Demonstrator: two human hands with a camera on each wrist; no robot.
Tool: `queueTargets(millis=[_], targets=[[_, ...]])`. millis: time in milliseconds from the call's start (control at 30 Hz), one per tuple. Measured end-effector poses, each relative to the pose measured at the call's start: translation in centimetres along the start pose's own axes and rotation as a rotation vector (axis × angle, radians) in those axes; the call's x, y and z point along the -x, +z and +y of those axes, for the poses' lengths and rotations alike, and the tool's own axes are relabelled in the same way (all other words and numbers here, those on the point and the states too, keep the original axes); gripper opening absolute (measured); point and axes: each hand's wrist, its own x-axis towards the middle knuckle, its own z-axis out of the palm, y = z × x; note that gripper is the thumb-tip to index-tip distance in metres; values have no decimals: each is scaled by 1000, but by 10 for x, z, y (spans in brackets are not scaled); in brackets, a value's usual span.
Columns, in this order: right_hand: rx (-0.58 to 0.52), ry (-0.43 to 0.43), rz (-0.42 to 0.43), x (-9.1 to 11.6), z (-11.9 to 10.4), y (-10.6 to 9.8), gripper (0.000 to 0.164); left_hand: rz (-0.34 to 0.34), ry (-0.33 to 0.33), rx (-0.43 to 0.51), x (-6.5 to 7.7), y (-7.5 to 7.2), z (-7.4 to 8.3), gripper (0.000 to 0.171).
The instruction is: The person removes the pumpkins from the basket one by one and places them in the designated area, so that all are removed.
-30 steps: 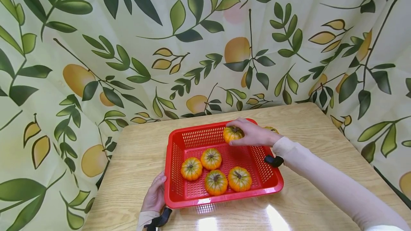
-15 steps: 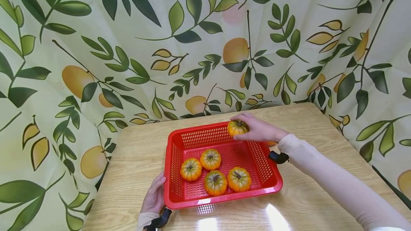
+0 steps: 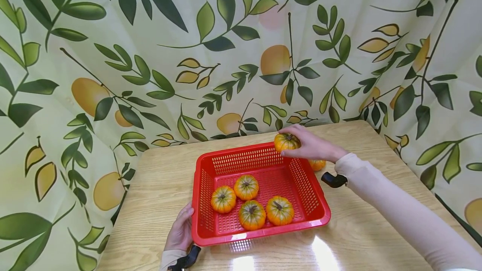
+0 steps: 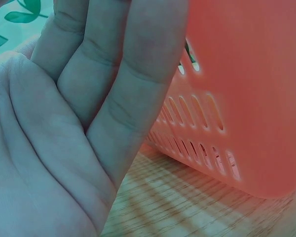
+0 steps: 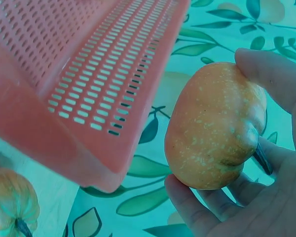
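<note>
My right hand (image 3: 309, 144) grips a small orange pumpkin (image 3: 286, 142) by its sides, above the back right corner of a red plastic basket (image 3: 261, 235). In the right wrist view, the thumb and fingers hold the pumpkin (image 5: 212, 126) with its stem toward the palm. Several more small pumpkins, among them one near the front (image 3: 252, 215), sit on the basket's floor. My left hand (image 3: 180, 230) rests at the basket's left side. The left wrist view shows its fingers (image 4: 143, 64) extended along the outer wall of the basket (image 4: 256, 98).
Another pumpkin (image 3: 317, 164) lies on the wooden table (image 3: 165, 179), just outside the basket's right wall and partly hidden behind it. A leaf-and-fruit patterned cloth (image 3: 241, 108) hangs behind the table and along both sides.
My right hand has moved right and toward the back with the pumpkin, from inside the basket's back wall to above its back right corner. The left hand has stayed at the basket's side.
</note>
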Motion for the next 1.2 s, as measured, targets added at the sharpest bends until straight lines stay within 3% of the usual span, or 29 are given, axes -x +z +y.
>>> queueTargets(millis=[500,800,1200], targets=[[7,25,39,6,15,-10,68,-42,14,24,-1,-1,-3,48],[11,46,76,10,28,-18,67,14,-10,15,0,-1,0,48],[-5,104,95,18,42,-26,72,27,-11,4,0,1,0,50]])
